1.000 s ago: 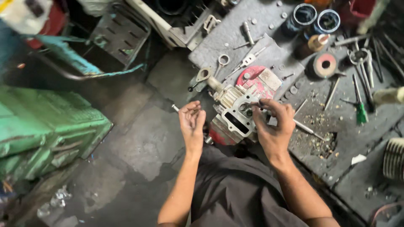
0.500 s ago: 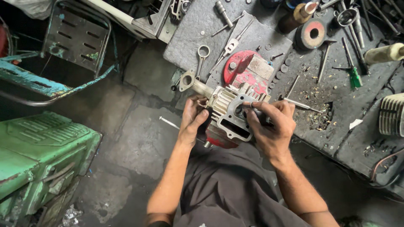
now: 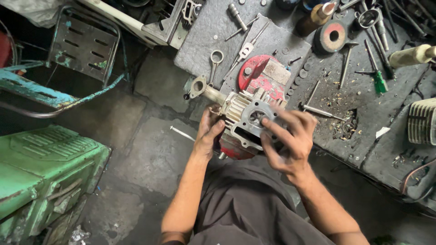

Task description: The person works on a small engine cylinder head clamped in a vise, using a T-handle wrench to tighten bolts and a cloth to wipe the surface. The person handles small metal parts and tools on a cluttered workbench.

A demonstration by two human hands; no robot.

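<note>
As the finned, pale-metal engine cylinder sits over a red vise-like block at the near edge of the dark, grimy counter, both hands are now on it, where a second ago they hovered just short of it with fingers loosely apart. The left hand curls against the finned side below the cylinder's flanged pipe stub, fingertips pressed to the metal. The right hand lies spread over the flat gasket face, fingers wide and reaching across the round bore, so the part looks braced from two sides rather than lifted; I judge that the work has gone from approach to contact. The view has also swung closer and lower over the same spot. Around the cylinder the counter carries a bright steel connecting rod, a grey ratchet-like tool, a round dark grinding disc, a green-handled screwdriver, loose washers and a heap of metal chips. A second finned casting stands at the right edge. Beyond the counter, the cracked stone floor holds a green metal machine housing and a worn turquoise metal chair.
</note>
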